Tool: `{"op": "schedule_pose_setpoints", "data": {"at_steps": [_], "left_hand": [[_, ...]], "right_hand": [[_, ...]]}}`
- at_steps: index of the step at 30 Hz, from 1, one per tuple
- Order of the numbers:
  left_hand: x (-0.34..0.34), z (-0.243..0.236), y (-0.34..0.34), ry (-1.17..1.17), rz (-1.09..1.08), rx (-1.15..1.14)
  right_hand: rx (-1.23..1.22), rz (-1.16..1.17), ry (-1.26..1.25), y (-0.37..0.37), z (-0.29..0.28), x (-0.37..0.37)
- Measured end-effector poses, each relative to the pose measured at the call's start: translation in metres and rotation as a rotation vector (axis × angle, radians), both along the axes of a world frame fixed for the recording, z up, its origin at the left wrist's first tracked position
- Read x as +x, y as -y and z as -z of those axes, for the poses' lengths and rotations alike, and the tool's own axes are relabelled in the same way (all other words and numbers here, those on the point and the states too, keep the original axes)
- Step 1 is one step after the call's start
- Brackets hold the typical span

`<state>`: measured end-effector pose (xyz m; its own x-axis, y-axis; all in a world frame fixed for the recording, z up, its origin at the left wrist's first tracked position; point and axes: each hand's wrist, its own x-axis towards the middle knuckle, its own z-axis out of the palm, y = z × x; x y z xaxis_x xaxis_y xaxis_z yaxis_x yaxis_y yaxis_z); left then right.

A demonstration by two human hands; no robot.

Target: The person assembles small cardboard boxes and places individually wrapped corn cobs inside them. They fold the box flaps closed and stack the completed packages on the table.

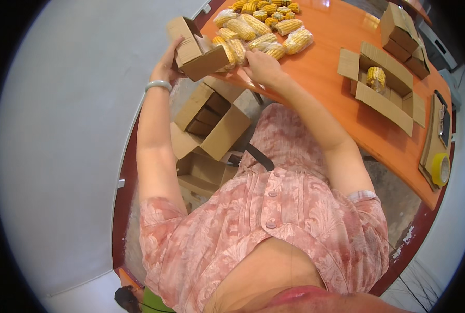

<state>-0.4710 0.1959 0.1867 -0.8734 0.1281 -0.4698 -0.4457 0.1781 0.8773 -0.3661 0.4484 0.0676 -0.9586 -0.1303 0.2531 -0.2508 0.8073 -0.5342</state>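
- The orange tabletop (337, 68) carried a heap of wrapped corn cobs (266, 26) not yet boxed.
- My left grip (166, 65) grasped the small cardboard box (198, 52), tilted at the edge.
- My right grip (261, 65) clenched one corn cob (236, 50) at its mouth, apparently going in.
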Motion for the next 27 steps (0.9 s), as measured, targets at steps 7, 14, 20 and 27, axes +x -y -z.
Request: {"op": "schedule_pose_setpoints", "data": {"at_steps": [7, 14, 20, 27], "left_hand": [[-0.003, 0.045, 0.049, 0.006, 0.000, 0.257], [0.048, 0.091, 0.116, -0.120, -0.003, 0.685], [0.122, 0.144, 0.108, -0.365, -0.321, 0.750], [0.211, 0.254, 0.094, -0.104, -0.172, 1.126]], "right_hand": [[0.248, -0.110, -0.474, 0.031, 0.020, -0.017], [0.306, -0.113, -0.388, 0.036, 0.021, -0.021], [-0.286, -0.078, -0.121, 0.044, -0.013, 0.013], [-0.410, -0.424, 0.442, 0.034, -0.023, 0.100]]}}
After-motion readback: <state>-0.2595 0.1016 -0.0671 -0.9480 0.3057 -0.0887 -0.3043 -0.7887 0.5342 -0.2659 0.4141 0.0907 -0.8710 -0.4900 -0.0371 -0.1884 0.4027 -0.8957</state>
